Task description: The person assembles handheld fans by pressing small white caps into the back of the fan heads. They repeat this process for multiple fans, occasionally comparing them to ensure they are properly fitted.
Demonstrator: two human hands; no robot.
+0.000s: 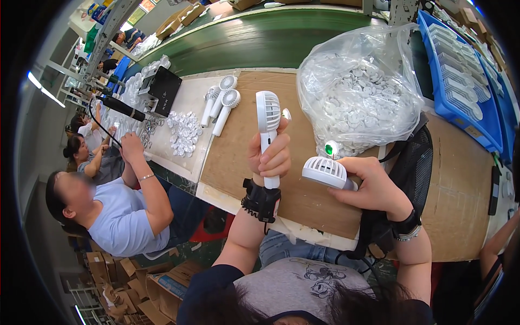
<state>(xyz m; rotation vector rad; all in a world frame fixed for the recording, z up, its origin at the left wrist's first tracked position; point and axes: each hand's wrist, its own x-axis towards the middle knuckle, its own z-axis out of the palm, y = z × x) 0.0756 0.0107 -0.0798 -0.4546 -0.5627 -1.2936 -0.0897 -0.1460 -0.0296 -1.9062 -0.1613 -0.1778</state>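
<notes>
My left hand [271,154] is closed around the handle of a white handheld fan [269,116], held upright over the brown board. Beside that hand's fingertips a small white piece [286,114] shows. My right hand [374,181] grips a second white handheld fan [325,170] by its head, tilted, the slotted grille turned upward; its handle is mostly hidden. Just above this grille is a small round white part with a green centre [329,149]; I cannot tell whether it is joined to the fan.
A clear plastic bag [368,103] of white discs stands beyond my right hand. Three white fans [219,105] and loose white discs [184,132] lie left. A blue crate [460,81] stands far right, a green conveyor [233,43] behind. A co-worker [124,200] sits left.
</notes>
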